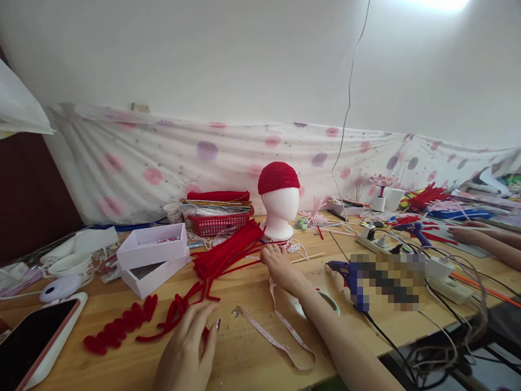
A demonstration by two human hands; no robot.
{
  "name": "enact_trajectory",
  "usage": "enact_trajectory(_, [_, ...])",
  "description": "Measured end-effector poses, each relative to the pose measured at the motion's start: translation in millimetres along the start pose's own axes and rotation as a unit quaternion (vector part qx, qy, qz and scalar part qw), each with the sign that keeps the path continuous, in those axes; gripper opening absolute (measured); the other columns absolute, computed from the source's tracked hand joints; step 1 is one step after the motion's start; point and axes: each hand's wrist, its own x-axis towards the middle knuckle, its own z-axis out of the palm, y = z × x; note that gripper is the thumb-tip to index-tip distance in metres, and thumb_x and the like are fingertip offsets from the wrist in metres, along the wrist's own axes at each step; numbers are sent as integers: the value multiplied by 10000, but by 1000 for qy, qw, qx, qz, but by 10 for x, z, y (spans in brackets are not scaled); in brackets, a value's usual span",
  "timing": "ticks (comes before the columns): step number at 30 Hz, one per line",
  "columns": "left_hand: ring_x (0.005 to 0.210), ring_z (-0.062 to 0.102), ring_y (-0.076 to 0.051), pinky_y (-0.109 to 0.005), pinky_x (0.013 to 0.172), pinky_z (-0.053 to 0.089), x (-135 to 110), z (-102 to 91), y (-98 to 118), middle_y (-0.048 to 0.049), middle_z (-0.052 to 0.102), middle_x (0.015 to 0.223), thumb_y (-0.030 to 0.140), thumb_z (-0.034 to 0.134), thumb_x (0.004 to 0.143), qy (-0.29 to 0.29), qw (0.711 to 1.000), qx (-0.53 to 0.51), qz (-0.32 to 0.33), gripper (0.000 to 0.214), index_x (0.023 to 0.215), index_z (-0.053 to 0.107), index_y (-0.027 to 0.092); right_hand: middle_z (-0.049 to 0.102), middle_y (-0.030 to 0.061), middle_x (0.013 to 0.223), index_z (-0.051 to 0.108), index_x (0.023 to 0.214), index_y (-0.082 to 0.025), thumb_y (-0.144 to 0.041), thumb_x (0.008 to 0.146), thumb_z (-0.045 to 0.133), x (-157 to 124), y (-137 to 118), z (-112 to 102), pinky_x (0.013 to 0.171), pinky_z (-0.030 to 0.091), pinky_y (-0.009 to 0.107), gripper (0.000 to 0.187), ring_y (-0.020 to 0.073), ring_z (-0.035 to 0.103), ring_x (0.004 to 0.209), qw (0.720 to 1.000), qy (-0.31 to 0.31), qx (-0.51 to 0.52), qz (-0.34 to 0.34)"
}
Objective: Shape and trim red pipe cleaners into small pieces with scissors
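Note:
My left hand (189, 342) lies near the table's front edge with fingers stretched, touching bent red pipe cleaner pieces (179, 312). My right hand (280, 266) reaches forward, its fingers spread and resting at the end of a bundle of straight red pipe cleaners (228, 250). A row of red pipe cleaner hearts (118, 328) lies left of my left hand. A white foam head (279, 209) wearing a red woven cap stands just behind my right hand. A measuring tape (280, 326) curls on the wood between my arms.
White open boxes (152, 255) and a red basket (217, 220) stand at the back left. A phone (35, 339) lies at the near left. A blue glue gun (345, 271), power strip (376, 241) and tangled cables fill the right. Another person's hands (474, 233) rest at the far right.

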Motion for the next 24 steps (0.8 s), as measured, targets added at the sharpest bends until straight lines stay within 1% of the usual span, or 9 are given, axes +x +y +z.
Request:
enact_trajectory(5, [1217, 592, -270, -438, 996, 512, 50, -68, 111, -119, 604, 1324, 239, 468, 941, 91, 995, 40, 31, 483, 1421, 429, 271, 698, 95, 970, 590, 1006, -145, 54, 877, 436, -132, 13, -327, 997, 342, 434, 283, 231, 615, 929, 999, 35, 21, -20])
enact_trajectory(8, [1297, 525, -298, -530, 1030, 463, 71, 17, 122, -126, 509, 1456, 224, 402, 966, 82, 994, 69, 29, 586, 1524, 247, 313, 694, 82, 985, 594, 959, -177, 55, 861, 432, -263, 27, -480, 1008, 284, 429, 299, 242, 602, 972, 998, 51, 23, -30])
enact_trajectory(10, [1294, 528, -310, -553, 1020, 463, 61, 118, 91, -127, 506, 1467, 223, 377, 974, 54, 995, 82, 19, 584, 1532, 229, 308, 695, 79, 995, 604, 943, -185, 61, 838, 447, -348, 44, -577, 1018, 252, 441, 310, 257, 590, 1021, 998, 58, 21, -31])
enact_trajectory(13, [1231, 585, -305, -529, 988, 493, 28, 217, 59, -135, 578, 1389, 251, 376, 978, 27, 996, 80, 0, 562, 1524, 246, 277, 710, 60, 953, 627, 893, -195, 69, 835, 445, -465, 64, -739, 1044, 209, 462, 325, 242, 601, 994, 996, 78, 34, -22])
enact_trajectory(16, [1261, 564, -289, -480, 972, 504, 20, 180, 88, -165, 547, 1413, 280, 408, 976, 35, 997, 68, -14, 631, 1550, 148, 243, 724, 39, 899, 657, 890, -213, 11, 899, 448, -585, 51, -892, 1035, 246, 438, 307, 208, 626, 917, 987, 102, 113, -48])
enact_trajectory(18, [1260, 558, -287, -476, 973, 484, 33, 116, 109, -156, 547, 1416, 268, 420, 970, 38, 996, 74, -5, 600, 1537, 223, 260, 729, 33, 906, 666, 949, -232, -58, 948, 456, -669, 21, -950, 1018, 290, 425, 273, 205, 631, 916, 972, 114, 188, -83])
enact_trajectory(20, [1176, 604, -293, -497, 966, 449, 43, 58, 108, -125, 624, 1331, 228, 436, 950, 32, 995, 95, 1, 497, 1442, 440, 300, 731, 37, 936, 669, 993, -248, -127, 982, 455, -745, -17, -958, 968, 359, 407, 246, 213, 632, 924, 952, 115, 260, -108])
enact_trajectory(22, [1051, 647, -293, -515, 951, 419, 39, 12, 102, -95, 716, 1157, 180, 450, 911, 11, 996, 91, 0, 406, 1240, 645, 315, 731, 46, 974, 671, 1011, -260, -186, 992, 467, -805, -51, -923, 869, 433, 370, 218, 220, 643, 916, 932, 108, 333, -97])
enact_trajectory(24, [930, 663, -284, -500, 917, 429, 18, -36, 130, -76, 751, 931, 179, 441, 882, -21, 999, 22, -23, 353, 1059, 725, 291, 731, 48, 988, 666, 1053, -265, -231, 980, 503, -849, -69, -870, 775, 469, 330, 181, 217, 660, 890, 911, 100, 398, -50])
